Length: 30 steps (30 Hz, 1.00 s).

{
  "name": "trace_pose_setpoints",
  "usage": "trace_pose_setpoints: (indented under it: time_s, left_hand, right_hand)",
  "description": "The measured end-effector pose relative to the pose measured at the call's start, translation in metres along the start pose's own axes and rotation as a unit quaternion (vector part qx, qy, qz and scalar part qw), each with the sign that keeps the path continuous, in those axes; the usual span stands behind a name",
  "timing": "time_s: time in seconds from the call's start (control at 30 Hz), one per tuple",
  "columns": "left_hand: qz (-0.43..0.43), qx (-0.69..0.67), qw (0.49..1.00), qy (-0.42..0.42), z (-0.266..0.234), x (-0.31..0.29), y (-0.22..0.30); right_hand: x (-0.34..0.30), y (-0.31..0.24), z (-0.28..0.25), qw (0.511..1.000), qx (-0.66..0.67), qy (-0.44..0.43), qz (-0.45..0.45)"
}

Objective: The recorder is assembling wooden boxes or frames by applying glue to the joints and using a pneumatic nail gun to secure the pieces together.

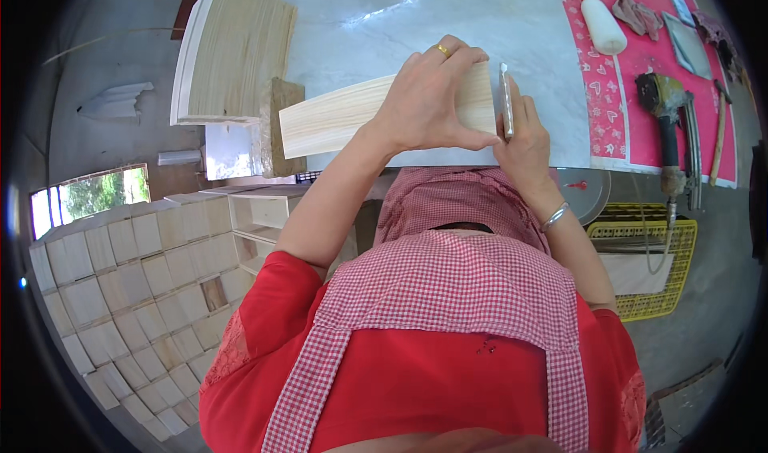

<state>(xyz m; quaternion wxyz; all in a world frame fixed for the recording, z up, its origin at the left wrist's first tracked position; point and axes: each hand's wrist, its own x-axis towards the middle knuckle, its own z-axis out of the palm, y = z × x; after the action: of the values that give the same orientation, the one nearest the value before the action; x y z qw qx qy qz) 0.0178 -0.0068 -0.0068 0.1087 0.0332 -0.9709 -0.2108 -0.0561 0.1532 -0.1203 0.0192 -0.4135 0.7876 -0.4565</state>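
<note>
A pale wooden board (332, 123) lies along the near edge of the table (360, 53), its left end against a rough wooden block (274, 129). My left hand (424, 101) spans the board near its right end, the thumb at the near corner and the fingers over the far side. Just beyond that end, my right hand (526, 145) pinches a thin flat piece (506, 101) with a pale, shiny edge, seen nearly edge-on. A narrow gap shows between this piece and the board's end. What the piece is, I cannot make out.
Stacked wooden panels (240, 53) stand at the table's left. On a pink cloth (640, 69) at right lie a white squeeze bottle (602, 27), a hose-fed air nailer (664, 109) and a hammer (718, 133). Below are a yellow crate (680, 269) and, at left, piled wooden boxes (144, 293).
</note>
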Motion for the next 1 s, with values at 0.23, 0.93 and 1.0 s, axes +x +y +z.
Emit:
trace_pose_setpoints:
  time_s: [0.23, 0.93, 1.0]
  left_hand:
    - [-0.007, -0.034, 0.999, -0.015, 0.003, 0.014, 0.006]
    - [-0.012, -0.028, 0.999, -0.027, 0.010, 0.014, 0.005]
    - [-0.009, -0.025, 0.999, -0.025, 0.011, 0.013, 0.004]
  right_hand:
    - [0.000, -0.001, 0.002, 1.000, -0.012, 0.002, 0.004]
    - [0.001, -0.003, 0.002, 1.000, -0.006, 0.004, 0.011]
    - [0.001, -0.002, 0.002, 1.000, 0.001, 0.000, 0.013]
